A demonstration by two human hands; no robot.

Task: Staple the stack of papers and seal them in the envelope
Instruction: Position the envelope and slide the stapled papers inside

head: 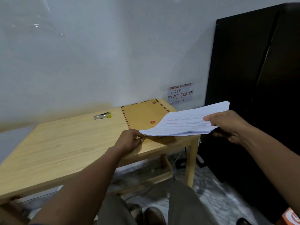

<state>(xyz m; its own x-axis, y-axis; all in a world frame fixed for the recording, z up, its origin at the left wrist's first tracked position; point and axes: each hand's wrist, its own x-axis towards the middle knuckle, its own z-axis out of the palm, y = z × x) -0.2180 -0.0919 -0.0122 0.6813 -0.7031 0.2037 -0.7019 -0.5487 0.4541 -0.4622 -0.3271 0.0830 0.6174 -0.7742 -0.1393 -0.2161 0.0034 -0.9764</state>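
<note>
A stack of white printed papers (pixel 183 122) hangs just above the table's right end, tilted up to the right. My right hand (pixel 230 125) grips its right edge, thumb on top. My left hand (pixel 129 140) pinches the near left corner of the brown envelope (pixel 141 116), which lies flat under the papers; it has a striped border and a red button clasp. A silver and yellow stapler (pixel 102 115) lies on the table to the left of the envelope, near the wall.
The light wooden table (pixel 56 148) stands against a white wall. A tall black cabinet (pixel 253 78) rises close to its right end. A handwritten CCTV notice (pixel 180 93) is taped to the wall. Cables lie on the tiled floor under the table.
</note>
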